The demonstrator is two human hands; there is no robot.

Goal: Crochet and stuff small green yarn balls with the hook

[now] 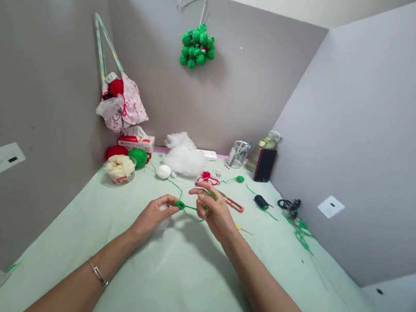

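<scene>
My left hand point(152, 216) pinches a small green crochet piece point(180, 205) between thumb and fingertips, above the middle of the table. A tuft of white stuffing point(162, 224) shows beneath this hand. From the piece, green yarn point(191, 208) stretches to my right hand point(216, 210), whose fingers are curled with the yarn running among them. Its upper fingers reach out to the left. Whether a hook is also in this hand, I cannot make out. Another green strand trails back from the piece toward the green yarn ball point(138, 157).
Behind my hands lie white stuffing point(184, 158), red yarn point(208, 178) and an orange cutter point(232, 203). A yellow-handled tool point(244, 230), black spool point(261, 201) and phone point(265, 165) are at right. A bowl point(120, 169) stands left; green crochet balls point(198, 48) hang behind.
</scene>
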